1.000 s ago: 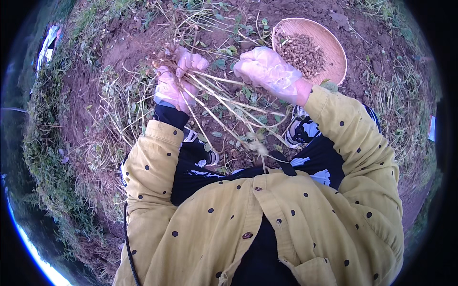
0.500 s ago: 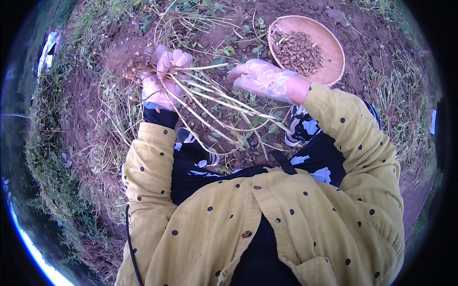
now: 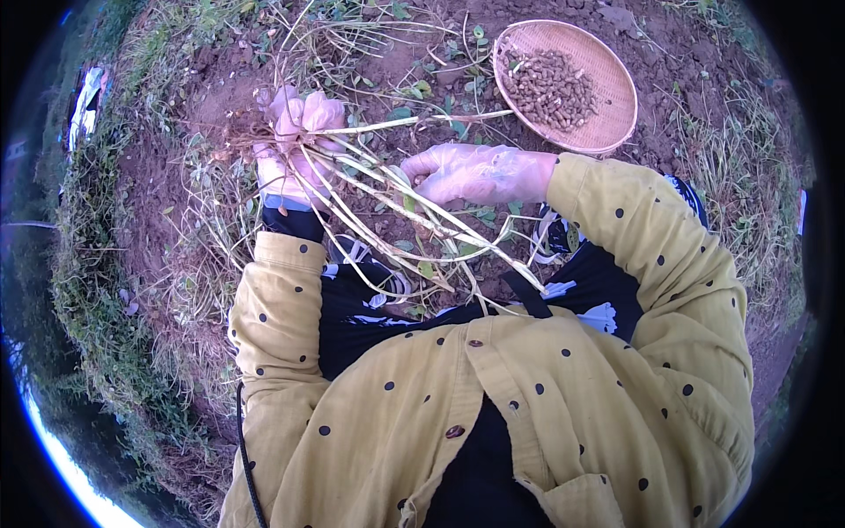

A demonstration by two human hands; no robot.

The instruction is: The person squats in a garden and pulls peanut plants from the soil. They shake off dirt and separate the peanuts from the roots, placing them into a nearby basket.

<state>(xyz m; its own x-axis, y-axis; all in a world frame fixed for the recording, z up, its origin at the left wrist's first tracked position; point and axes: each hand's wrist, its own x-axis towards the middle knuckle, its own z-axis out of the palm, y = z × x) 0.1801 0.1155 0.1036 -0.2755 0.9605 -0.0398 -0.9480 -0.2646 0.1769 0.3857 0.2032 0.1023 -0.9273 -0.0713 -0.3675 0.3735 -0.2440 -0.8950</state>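
My left hand (image 3: 295,132), in a thin clear glove, is closed round a bunch of peanut plants (image 3: 422,218). Their tangled brown roots (image 3: 242,132) stick out on its left, while long bare stems fan out to the right and toward my lap. My right hand (image 3: 475,173), gloved the same way, is beside the upper stems, its slightly bent fingers pointing left with a small gap between them. Nothing shows in its grasp; whether its fingertips touch a stem I cannot make out. Beyond it lies a round woven basket (image 3: 616,97) with a heap of peanuts (image 3: 552,88) inside.
Pulled plants and dry stalks (image 3: 207,216) lie over the brown soil (image 3: 651,53) on the left, with more plants (image 3: 739,167) at the right. My shoes (image 3: 378,268) and dark patterned trousers are just below the stems. Green weeds (image 3: 97,334) border the far left.
My right hand has moved left and slightly nearer to me, from beside the basket to the stems. One stem now reaches toward the basket. My left hand keeps its hold.
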